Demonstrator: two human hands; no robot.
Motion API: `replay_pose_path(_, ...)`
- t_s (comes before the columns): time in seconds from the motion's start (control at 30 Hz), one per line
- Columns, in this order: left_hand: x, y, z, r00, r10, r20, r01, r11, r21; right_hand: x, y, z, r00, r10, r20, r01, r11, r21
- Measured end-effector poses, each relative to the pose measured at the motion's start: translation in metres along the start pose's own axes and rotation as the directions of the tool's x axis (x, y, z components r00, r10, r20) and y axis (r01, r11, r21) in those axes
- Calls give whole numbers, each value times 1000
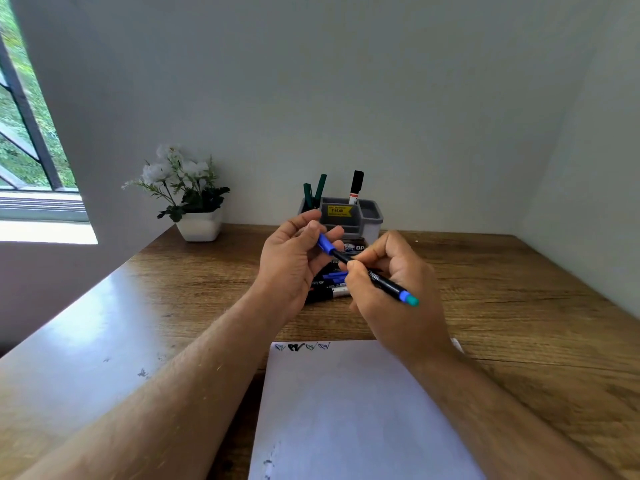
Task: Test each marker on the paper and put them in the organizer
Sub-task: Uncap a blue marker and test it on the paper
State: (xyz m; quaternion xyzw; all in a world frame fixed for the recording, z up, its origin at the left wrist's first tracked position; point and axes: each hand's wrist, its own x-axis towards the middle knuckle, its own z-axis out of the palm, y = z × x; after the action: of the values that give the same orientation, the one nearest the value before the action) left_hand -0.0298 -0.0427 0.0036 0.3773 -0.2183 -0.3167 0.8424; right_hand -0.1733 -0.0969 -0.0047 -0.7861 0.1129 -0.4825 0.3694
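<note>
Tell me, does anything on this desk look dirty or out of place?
Yes. Small dark ink-like smudges mark the wooden desk at its left part, off the paper. More dark marks sit at the paper's lower left edge.

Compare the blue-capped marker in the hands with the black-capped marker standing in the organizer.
The blue-capped marker lies slanted in the air, left hand pinching its cap, right hand gripping its black barrel; the black-capped marker stands near upright in the grey organizer, untouched. The first has a black barrel, the second a white one. Both are capped.
</note>
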Motion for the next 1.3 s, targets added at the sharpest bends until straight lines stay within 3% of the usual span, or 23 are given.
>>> replay_pose_path(0.33, 3, 1, -5, 999, 31, -28, -32, 999, -42, -2, -1, 0, 998, -61, 29, 60, 998, 18)
replay_pose_path(0.43, 5, 3, -6, 996, 52, -73, -59, 994, -96, 0, 0, 0, 998, -42, -50, 43, 999, 12)
replay_pose_path(0.63, 4, 8, -8, 996, 13, -83, -21, 994, -103, 8, 4, -5, 979, -64, -192, 19, 974, -228)
replay_pose_path(0.83, 0, 5, -5, 997, -67, 27, 69, 995, -70, 9, 4, -10, 969, -112, -221, 23, 929, -369)
replay_pose_path(0.97, -3, 3, -4, 993, -107, 58, 110, 993, -51, 8, 8, -11, 967, -50, -250, -54, 919, -390)
replay_pose_path(1.3, 2, 4, -11, 994, -75, 77, 74, 997, 13, 9, 19, -8, 983, 122, -140, -167, 907, -387)
